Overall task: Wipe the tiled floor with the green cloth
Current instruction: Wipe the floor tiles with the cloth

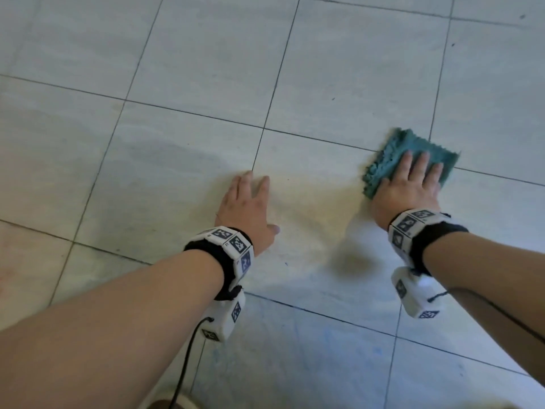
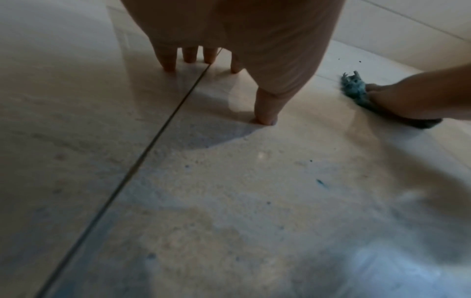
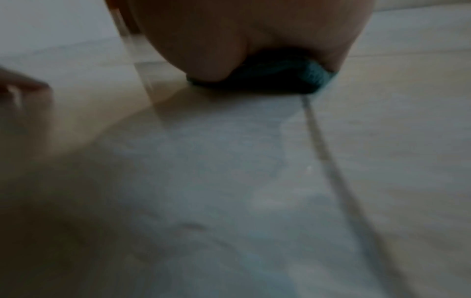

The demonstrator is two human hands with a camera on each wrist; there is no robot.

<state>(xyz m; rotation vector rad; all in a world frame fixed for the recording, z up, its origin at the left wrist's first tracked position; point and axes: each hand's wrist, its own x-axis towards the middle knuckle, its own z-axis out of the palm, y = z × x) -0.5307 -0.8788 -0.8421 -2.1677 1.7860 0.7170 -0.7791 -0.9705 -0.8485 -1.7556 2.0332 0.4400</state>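
A folded green cloth [image 1: 392, 156] lies on the pale tiled floor [image 1: 206, 69] at the right, over a grout line. My right hand [image 1: 411, 184] lies flat on top of it, fingers straight, pressing it down. In the right wrist view the palm [image 3: 242, 40] covers the cloth [image 3: 313, 74]. My left hand [image 1: 249, 206] is flat on the bare floor at the centre, fingers spread, holding nothing. The left wrist view shows its fingertips [image 2: 265, 119] on the tile, and the cloth [image 2: 354, 86] under my right hand further right.
Dark grout lines [image 1: 259, 143] cross the floor. Small dark specks [image 1: 333, 98] lie on the tiles beyond my hands. Faint blue smears [image 1: 374, 349] mark the tile near my forearms. A black cable [image 1: 188, 358] hangs from the left wrist unit.
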